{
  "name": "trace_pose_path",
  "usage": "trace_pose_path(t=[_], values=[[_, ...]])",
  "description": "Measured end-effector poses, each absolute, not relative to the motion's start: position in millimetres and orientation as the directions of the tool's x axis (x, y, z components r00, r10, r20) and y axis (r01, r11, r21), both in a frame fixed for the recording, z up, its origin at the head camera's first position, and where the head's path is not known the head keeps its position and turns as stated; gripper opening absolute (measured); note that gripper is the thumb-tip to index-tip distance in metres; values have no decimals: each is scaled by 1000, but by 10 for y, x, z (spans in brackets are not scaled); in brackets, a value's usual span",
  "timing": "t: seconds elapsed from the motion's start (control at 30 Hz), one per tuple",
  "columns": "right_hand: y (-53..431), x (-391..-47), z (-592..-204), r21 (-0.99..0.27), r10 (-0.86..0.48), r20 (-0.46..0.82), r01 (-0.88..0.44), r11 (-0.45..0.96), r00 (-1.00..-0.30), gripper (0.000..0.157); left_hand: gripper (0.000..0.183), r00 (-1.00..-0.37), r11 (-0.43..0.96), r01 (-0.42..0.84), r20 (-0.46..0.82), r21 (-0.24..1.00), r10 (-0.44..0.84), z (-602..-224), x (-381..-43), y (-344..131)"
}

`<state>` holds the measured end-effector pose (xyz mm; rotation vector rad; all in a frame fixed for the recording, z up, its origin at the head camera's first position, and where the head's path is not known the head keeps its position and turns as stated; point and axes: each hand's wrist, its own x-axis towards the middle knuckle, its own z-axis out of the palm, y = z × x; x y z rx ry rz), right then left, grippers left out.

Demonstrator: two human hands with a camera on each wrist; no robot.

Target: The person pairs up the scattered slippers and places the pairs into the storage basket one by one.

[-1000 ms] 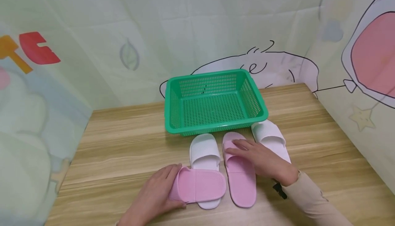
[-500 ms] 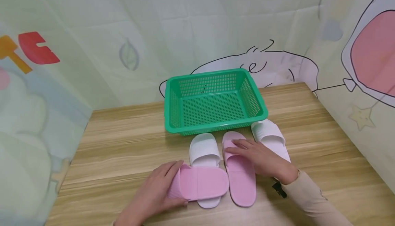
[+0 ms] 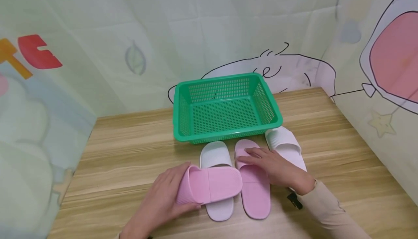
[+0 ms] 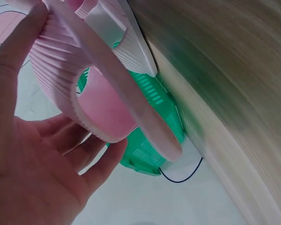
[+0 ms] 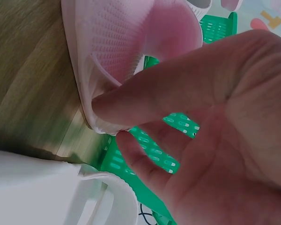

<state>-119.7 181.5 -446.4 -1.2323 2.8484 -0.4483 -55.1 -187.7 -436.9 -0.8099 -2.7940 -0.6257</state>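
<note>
My left hand [image 3: 161, 195] grips a pink slipper [image 3: 225, 182] by its ribbed strap, thumb on one side and fingers on the other. The slipper lies sideways and tilted over a white slipper [image 3: 215, 155]; in the left wrist view, this pink slipper [image 4: 61, 61] is seen at the thumb and fingertips. My right hand [image 3: 274, 166] holds a second pink slipper [image 3: 256, 199] near its toe. In the right wrist view, the thumb lies against the side of that slipper [image 5: 117, 42], and part of the fingers is hidden behind it.
A green mesh basket [image 3: 225, 134] stands behind the slippers, by the wall cloth. Another white slipper [image 3: 289, 150] lies right of my right hand, its toe by the basket's corner. Everything is on a wooden tabletop [image 3: 130, 152] with printed cloth behind and at both sides.
My left hand has raised the sideways pink slipper and shifted it slightly away from me, so more of the white slipper's heel shows. The right hand has stayed in place.
</note>
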Motion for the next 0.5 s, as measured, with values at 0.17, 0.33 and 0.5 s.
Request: trace_pose_path(t=[0.17, 0.33, 0.5], values=[[1808, -1192, -4481, -244, -712, 84, -707, 664, -698, 87, 108, -833, 762, 549, 297, 344, 467, -4373, -554, -1888], [1812, -1192, -4494, -221, -721, 127, -728, 649, -681, 85, 106, -824, 763, 559, 314, 325, 471, -4378, -563, -1904], [1829, -1208, -4493, -218, -738, 180, -758, 615, -651, 86, 104, -817, 769, 566, 326, 298, 475, -4386, -565, -1920]])
